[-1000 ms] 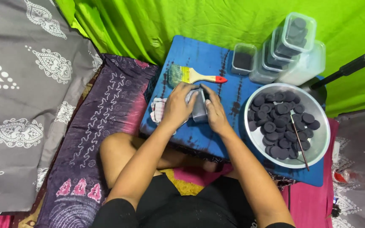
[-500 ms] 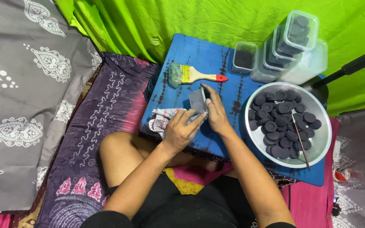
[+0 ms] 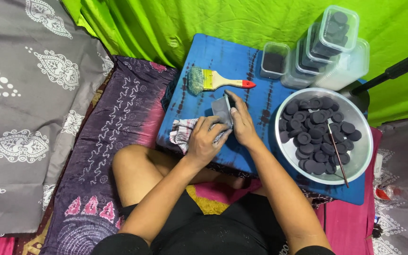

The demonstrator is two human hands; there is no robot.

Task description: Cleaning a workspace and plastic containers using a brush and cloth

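1. On the blue tie-dyed surface (image 3: 223, 61) in front of me, both of my hands meet near its middle.
2. My right hand (image 3: 242, 123) has its grip clenched around a small clear plastic container (image 3: 222, 109), holding it tilted just above the surface with the fingers wrapped over its far side.
3. My left hand (image 3: 206, 141) presses down on a checked cloth (image 3: 182, 134), fingers curled over it in a grasping grip; the cloth lies bunched at the surface's near left edge and touches the container's lower side.
4. Beyond my hands lies a paintbrush (image 3: 218, 81) with a yellow handle, red tip and greenish bristles, flat on the surface and apart from the container.
5. To my right sits a round metal bowl (image 3: 362, 156) filled with dark round discs (image 3: 315, 132); a thin stick (image 3: 338, 156) leans inside it across the discs.
6. At the far right corner stands a cluster of clear plastic containers (image 3: 341, 71), some stacked, with a few holding dark discs, and a smaller open tub (image 3: 275, 60) with dark contents just beside them.
7. A green cloth backdrop (image 3: 190, 19) hangs behind the surface, and a purple patterned fabric (image 3: 119, 108) lies to my left.
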